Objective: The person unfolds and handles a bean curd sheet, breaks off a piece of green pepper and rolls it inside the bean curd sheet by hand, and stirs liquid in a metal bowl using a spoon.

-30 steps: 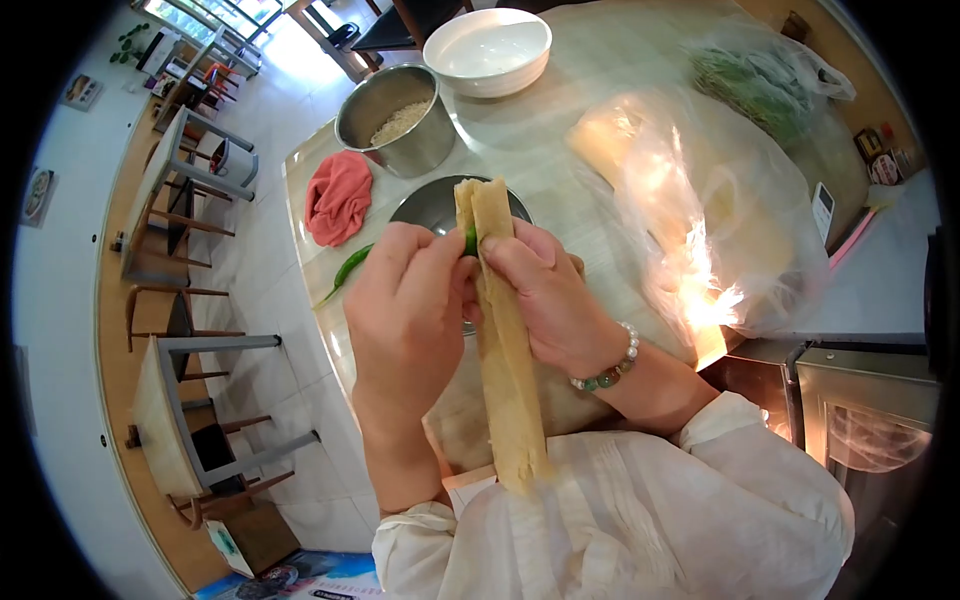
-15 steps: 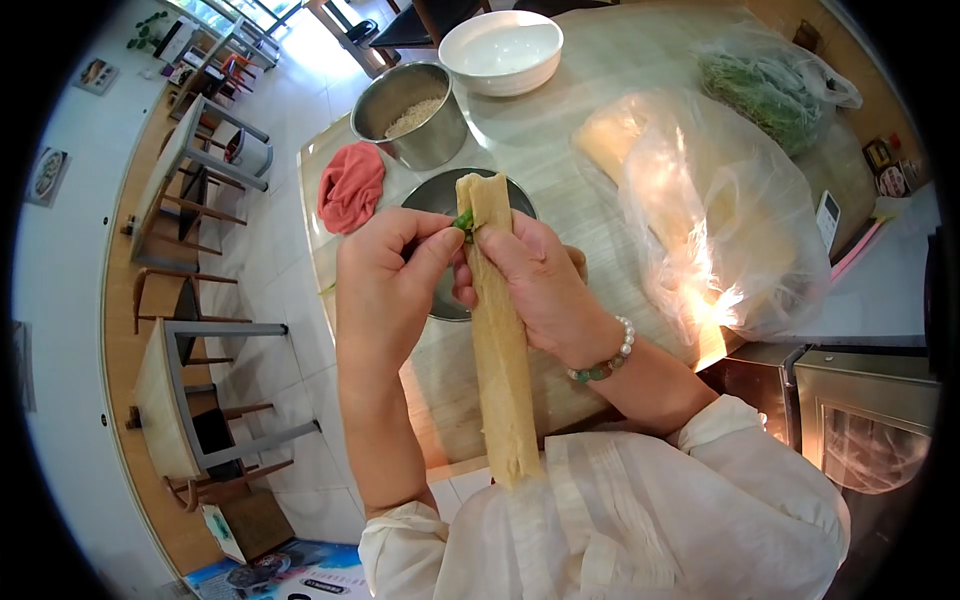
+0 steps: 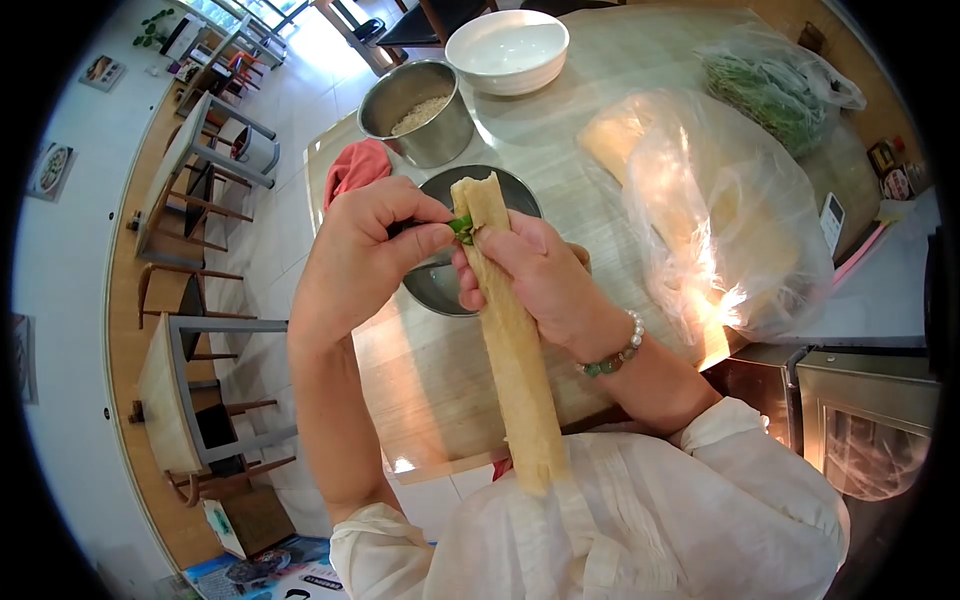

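Observation:
A long pale-yellow roll that looks like rolled tofu skin (image 3: 522,385) slants up from my white shirt to the middle of the view. My right hand (image 3: 545,275) is closed around its upper part, with the thumb on top. Against the roll's left side sits a green leafy strand (image 3: 462,229), its kind too small to tell. My left hand (image 3: 375,250) pinches this strand between thumb and fingertips beside the right thumb. Behind the hands stands a metal bowl (image 3: 435,290), partly hidden by them and the roll.
A steel pot (image 3: 440,130) with pale grains and a white bowl (image 3: 507,55) stand at the back. A red cloth (image 3: 355,172) lies left. On the right are a plastic bag of yellow sheets (image 3: 720,210) and a bag of greens (image 3: 765,100). A metal appliance (image 3: 865,440) stands lower right.
My left wrist and forearm have swung out to the left, the fingertips still pinching the strand. The roll's lower end has shifted slightly right. The right hand keeps its hold.

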`<state>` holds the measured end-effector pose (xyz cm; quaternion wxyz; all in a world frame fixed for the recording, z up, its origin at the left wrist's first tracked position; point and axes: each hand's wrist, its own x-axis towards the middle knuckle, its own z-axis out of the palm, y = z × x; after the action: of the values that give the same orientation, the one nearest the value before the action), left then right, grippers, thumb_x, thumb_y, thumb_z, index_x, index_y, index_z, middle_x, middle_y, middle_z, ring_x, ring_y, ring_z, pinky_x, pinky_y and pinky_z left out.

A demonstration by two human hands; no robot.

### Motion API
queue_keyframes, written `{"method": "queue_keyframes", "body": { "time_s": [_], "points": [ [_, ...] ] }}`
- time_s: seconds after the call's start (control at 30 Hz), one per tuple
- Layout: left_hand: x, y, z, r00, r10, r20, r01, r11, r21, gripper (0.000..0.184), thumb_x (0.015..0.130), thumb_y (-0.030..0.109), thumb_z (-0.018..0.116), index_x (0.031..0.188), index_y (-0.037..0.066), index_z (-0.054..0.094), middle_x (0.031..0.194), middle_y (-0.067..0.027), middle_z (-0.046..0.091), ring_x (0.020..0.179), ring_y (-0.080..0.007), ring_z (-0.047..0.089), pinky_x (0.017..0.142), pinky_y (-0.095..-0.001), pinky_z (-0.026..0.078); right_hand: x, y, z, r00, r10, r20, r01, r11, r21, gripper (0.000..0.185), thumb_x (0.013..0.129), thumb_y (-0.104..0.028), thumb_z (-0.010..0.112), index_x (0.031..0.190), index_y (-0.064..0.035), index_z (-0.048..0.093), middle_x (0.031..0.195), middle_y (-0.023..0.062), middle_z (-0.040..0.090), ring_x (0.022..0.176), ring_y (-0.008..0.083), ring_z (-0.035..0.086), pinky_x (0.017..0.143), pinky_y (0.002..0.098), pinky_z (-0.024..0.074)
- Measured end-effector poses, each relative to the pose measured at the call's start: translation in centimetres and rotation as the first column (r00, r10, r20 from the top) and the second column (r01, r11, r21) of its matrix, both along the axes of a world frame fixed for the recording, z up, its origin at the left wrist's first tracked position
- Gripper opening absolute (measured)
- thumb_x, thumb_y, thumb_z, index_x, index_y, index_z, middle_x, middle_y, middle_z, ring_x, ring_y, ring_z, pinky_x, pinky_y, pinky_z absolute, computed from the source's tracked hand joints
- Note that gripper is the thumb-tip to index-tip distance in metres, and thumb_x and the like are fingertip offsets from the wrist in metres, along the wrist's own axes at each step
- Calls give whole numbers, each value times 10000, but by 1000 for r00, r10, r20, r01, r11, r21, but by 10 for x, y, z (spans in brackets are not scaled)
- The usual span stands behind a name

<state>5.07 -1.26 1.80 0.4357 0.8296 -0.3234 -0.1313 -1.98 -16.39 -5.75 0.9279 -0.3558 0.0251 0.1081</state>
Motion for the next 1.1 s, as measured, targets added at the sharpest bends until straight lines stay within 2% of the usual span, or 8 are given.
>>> {"method": "queue_keyframes", "body": {
  "time_s": [0.23, 0.37, 0.43, 0.63, 0.73, 0.87, 0.93, 1.1],
  "points": [
    [-10, -4, 5, 970, -44, 237, 15, 992, 124, 81, 804, -45, 641, 885, -54, 637, 769, -19, 559, 713, -83, 518, 620, -244, 414, 1, -5, 2, 999, 44, -4, -44, 999, -23, 161, 929, -97, 422, 999, 19, 508, 853, 65, 553, 694, 123, 571, 604, 265, 528],
    [-13, -3, -5, 996, 59, 63, -58, 998, -18, 104, 819, -37, 636, 921, -39, 619, 791, -10, 569, 727, -69, 519, 634, -228, 422, 2, -8, 3, 999, 47, 4, -46, 998, -35, 163, 928, -95, 421, 1000, 19, 512, 851, 67, 553, 688, 125, 573, 605, 266, 530],
    [-5, 4, -8, 998, 21, -54, -24, 998, -58, 109, 834, -37, 623, 940, -21, 602, 817, 0, 582, 747, -59, 524, 659, -211, 432, 2, -8, 4, 996, 80, -37, -80, 997, 6, 163, 928, -91, 420, 1002, 20, 515, 850, 68, 552, 687, 127, 573, 598, 269, 529],
    [10, 12, -10, 988, -112, -109, 98, 987, -128, 93, 809, -40, 656, 886, -4, 618, 831, 3, 589, 745, -56, 498, 656, -200, 403, 3, -8, 3, 986, 136, -98, -133, 990, 38, 166, 914, -86, 431, 1000, 29, 514, 852, 78, 544, 684, 128, 562, 577, 267, 521],
    [19, 12, -6, 988, -154, 15, 155, 987, -40, 97, 779, -30, 684, 853, 1, 630, 806, 9, 586, 759, -70, 490, 678, -214, 398, 2, -9, 4, 979, 169, -109, -161, 984, 79, 167, 908, -85, 436, 994, 37, 511, 862, 84, 534, 682, 121, 547, 570, 246, 509],
    [26, 11, -4, 985, -171, 16, 171, 984, -43, 96, 759, -31, 695, 830, 3, 640, 789, 14, 591, 781, -88, 495, 709, -231, 404, 4, -13, 6, 964, 219, -147, -201, 971, 133, 165, 906, -80, 440, 993, 42, 509, 868, 81, 522, 682, 110, 529, 568, 225, 496],
    [31, 12, -6, 965, -245, 88, 251, 966, -60, 88, 776, -35, 683, 850, -2, 649, 800, -8, 599, 749, -83, 554, 661, -225, 448, 4, -15, 8, 937, 285, -200, -240, 945, 221, 163, 906, -80, 447, 995, 42, 508, 867, 73, 515, 679, 103, 515, 572, 215, 492],
    [42, 23, -10, 969, -215, 122, 223, 973, -60, 105, 760, -40, 692, 845, 8, 655, 788, -3, 589, 759, -81, 556, 672, -225, 445, 4, -17, 5, 925, 324, -199, -276, 932, 235, 196, 908, -85, 457, 1064, 28, 495, 877, 66, 519, 698, 98, 510, 561, 202, 485]
  ]
}}
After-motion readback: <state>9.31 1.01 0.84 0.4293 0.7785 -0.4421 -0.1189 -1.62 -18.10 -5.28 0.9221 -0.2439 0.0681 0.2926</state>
